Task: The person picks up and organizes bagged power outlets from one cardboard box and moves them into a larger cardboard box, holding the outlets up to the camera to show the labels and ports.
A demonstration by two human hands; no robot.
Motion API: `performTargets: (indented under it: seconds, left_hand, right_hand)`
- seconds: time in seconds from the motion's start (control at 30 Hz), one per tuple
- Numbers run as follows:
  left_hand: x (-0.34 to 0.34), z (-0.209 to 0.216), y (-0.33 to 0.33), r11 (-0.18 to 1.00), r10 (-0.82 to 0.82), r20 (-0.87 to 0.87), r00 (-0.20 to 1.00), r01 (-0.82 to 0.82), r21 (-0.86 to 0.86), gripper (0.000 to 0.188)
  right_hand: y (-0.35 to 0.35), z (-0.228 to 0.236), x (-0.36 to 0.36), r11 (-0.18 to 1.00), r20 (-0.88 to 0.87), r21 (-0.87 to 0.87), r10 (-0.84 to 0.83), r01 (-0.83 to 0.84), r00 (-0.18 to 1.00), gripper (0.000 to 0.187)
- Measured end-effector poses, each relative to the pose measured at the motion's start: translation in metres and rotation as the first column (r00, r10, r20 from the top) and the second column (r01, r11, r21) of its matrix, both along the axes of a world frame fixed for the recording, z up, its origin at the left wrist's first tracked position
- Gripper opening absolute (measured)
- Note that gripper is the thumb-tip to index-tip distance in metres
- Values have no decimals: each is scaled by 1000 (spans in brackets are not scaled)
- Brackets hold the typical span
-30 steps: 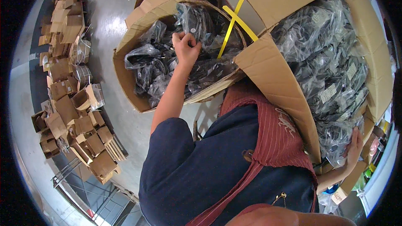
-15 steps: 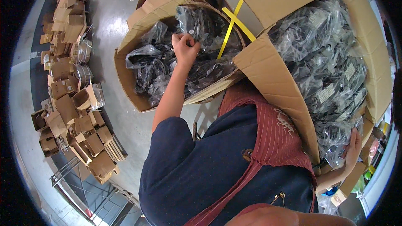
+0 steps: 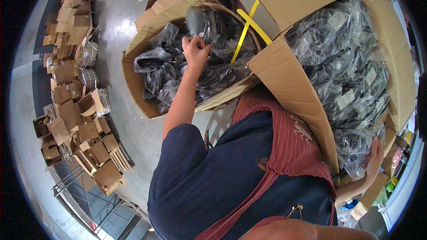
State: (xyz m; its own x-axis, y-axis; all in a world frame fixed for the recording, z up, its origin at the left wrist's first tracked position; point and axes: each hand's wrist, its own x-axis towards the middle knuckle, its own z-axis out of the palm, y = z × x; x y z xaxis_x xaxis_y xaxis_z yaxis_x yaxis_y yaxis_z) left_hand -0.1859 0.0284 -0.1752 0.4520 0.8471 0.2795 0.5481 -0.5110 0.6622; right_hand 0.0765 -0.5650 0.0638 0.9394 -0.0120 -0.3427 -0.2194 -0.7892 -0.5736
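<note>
My left hand [image 3: 195, 53] is over a cardboard box [image 3: 133, 84] at the upper middle, its fingers closed in a pinch. Just beyond the fingertips stands a smooth, dark oval item [image 3: 195, 20], with a small pale round spot near its lower end; its kind is unclear. Clear plastic bags with dark contents [image 3: 160, 78] fill the box around it. On the right, my right hand [image 3: 375, 156] lies with fingers stretched along a clear bag of dark contents [image 3: 353, 144], at the near end of a larger open box [image 3: 298, 89].
Yellow straps [image 3: 245, 33] cross at the left box's right side. Bagged dark goods [image 3: 342, 58] fill the larger box, whose flap [image 3: 302, 0] stands out at the top. Along the far left, stacked empty cartons [image 3: 73, 111] line the grey floor [image 3: 120, 22]. A metal frame [image 3: 84, 191] stands lower left.
Beyond my left fingertips, where crinkled clear plastic showed before, a smooth dark oval surface now shows. Both hands have stayed almost in place.
</note>
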Motion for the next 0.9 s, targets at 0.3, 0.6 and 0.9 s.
performTargets:
  seconds: [0.3,0.6,0.9]
  left_hand:
    - [-29,-5,60,970,101,-83,991,-80,230,19]
    - [-65,-4,73,759,517,-740,430,-631,164,63]
    - [-97,2,78,873,469,-351,811,-487,41,18]
  right_hand:
    - [-2,1,2,999,-2,-11,43,-43,999,52]
    - [-1,-1,-2,999,34,-20,35,-34,999,52]
    - [3,6,-6,990,19,46,130,-131,991,47]
